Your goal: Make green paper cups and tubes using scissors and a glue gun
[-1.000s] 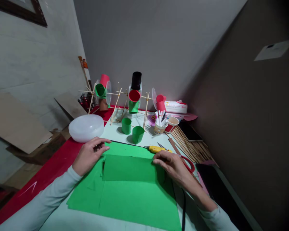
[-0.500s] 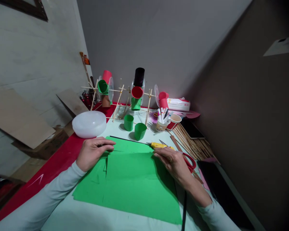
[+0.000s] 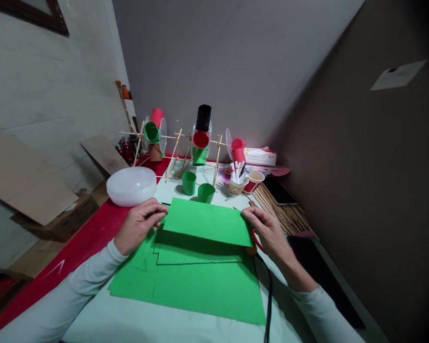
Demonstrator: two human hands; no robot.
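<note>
A rectangular strip of green paper (image 3: pixel 207 221) is raised and tilted between my two hands. At its left edge, my left hand (image 3: pixel 141 226) pinches it with thumb and fingers. My right hand (image 3: pixel 270 233) grips its upper right corner. Beneath lie a smaller green piece (image 3: pixel 200 256) and a larger green sheet (image 3: pixel 200 290), which has pencil lines and cut edges. Beside my right hand a red scissor handle (image 3: pixel 257 240) shows in part. A yellow tool's end (image 3: pixel 251 250) with a black cord (image 3: pixel 270 295) peeks out below the strip.
Two green paper cups (image 3: pixel 188 184) stand behind the paper. Farther back are stick frames carrying wheels with coloured paper tubes (image 3: pixel 200 139). A white plastic bowl (image 3: pixel 131 186) is at left. To the right are a cup of markers (image 3: pixel 237 186), wooden sticks (image 3: pixel 275 209) and a phone (image 3: pixel 280 191).
The green strip has come up off the sheets, held by both hands, and now covers most of the yellow tool. My right hand has shifted slightly right and up.
</note>
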